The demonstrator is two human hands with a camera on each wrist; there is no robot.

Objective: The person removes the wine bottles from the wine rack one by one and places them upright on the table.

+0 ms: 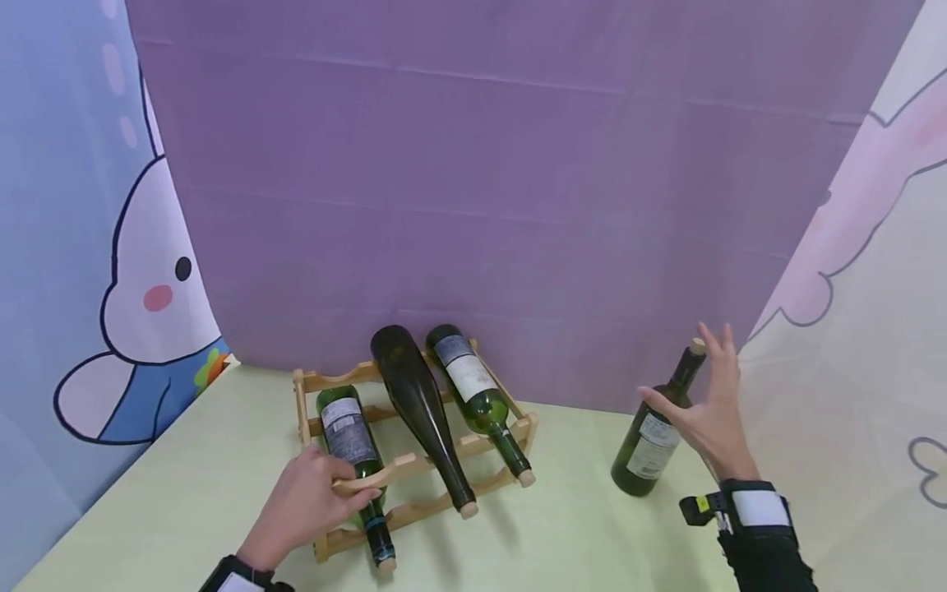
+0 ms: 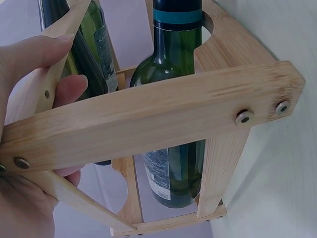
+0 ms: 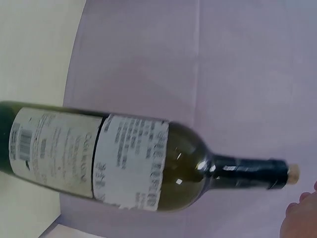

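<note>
My left hand (image 1: 314, 492) grips the front upper rail of a wooden wine rack (image 1: 399, 470), thumb on one side and fingers on the other. Three corked bottles lie in the rack, necks toward me: a labelled green wine bottle (image 1: 348, 432) beside the left hand, a dark unlabelled bottle (image 1: 405, 386) in the middle and another green wine bottle (image 1: 471, 374) on the right. To the right, a dark corked wine bottle (image 3: 131, 161) with white labels stands upright on the table. My right hand (image 1: 713, 419) is beside its neck, thumb and fingers spread wide.
The pale yellow-green table (image 1: 570, 510) carries the rack and the standing bottle. A purple cloth (image 1: 503, 189) hangs close behind them. Cartoon-printed sheets flank it, one blue (image 1: 59, 247) on the left and one pale (image 1: 858, 362) on the right.
</note>
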